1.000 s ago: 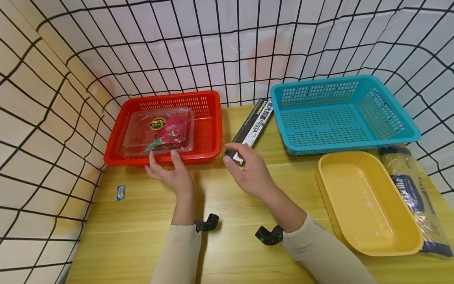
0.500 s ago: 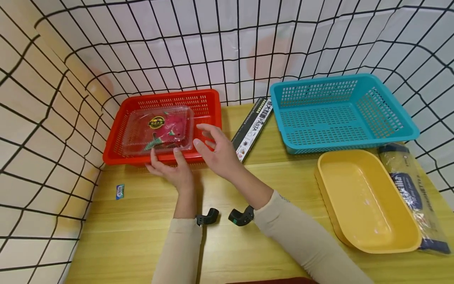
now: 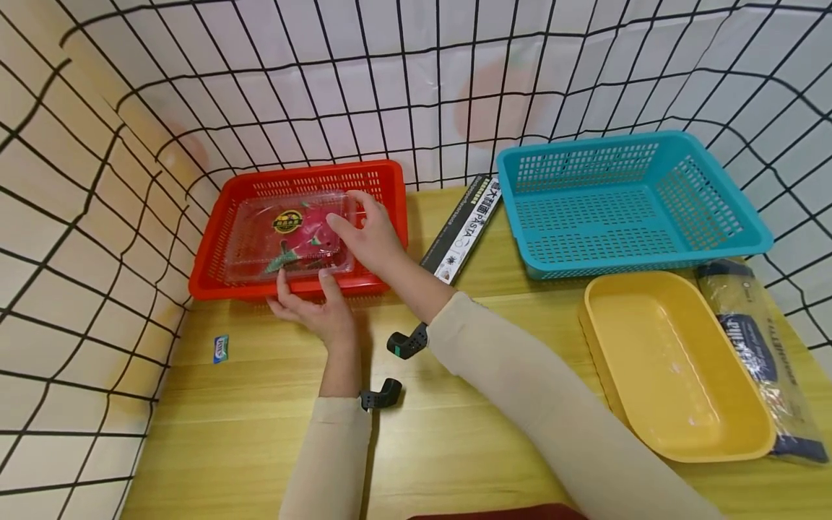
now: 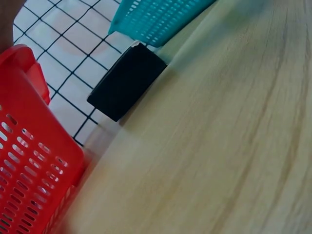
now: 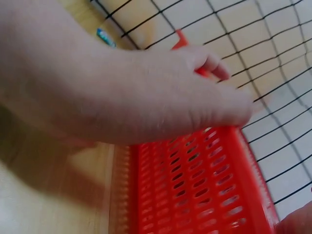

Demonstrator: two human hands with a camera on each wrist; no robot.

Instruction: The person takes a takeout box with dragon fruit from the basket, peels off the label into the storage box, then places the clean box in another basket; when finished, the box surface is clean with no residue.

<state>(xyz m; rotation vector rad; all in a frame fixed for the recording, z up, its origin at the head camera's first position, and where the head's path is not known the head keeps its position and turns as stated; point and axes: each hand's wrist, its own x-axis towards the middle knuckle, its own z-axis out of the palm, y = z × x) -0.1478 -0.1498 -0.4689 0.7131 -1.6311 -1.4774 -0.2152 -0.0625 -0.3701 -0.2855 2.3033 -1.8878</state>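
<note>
Clear plastic clamshell box (image 3: 286, 245), magenta contents (image 3: 307, 230) partly hidden, in red slotted plastic basket (image 3: 397, 201). Left hand (image 3: 318, 315), right hand (image 3: 373, 237): fingers apart, contact unclear.

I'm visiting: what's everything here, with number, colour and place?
Red basket: one, red, back left
Clear box: one, transparent, in red basket
Fruit: count unclear, pink and green, in box
Turquoise basket: one, turquoise, back right
Pasta box: one, black and white, between baskets
Tub: one, yellow, front right
Bag: one, clear and navy, beside tub
Table: one, yellow wood, beneath
Small packet: one, blue-green, table's left
Wire mesh: count unclear, black, back and sides
Backdrop: count unclear, pale, behind mesh
Wrist devices: two, black, one per wrist
Sleeves: two, beige, on forearms
Left hand: one, bare, at basket's front rim
Right hand: one, bare, at box's right end
</note>
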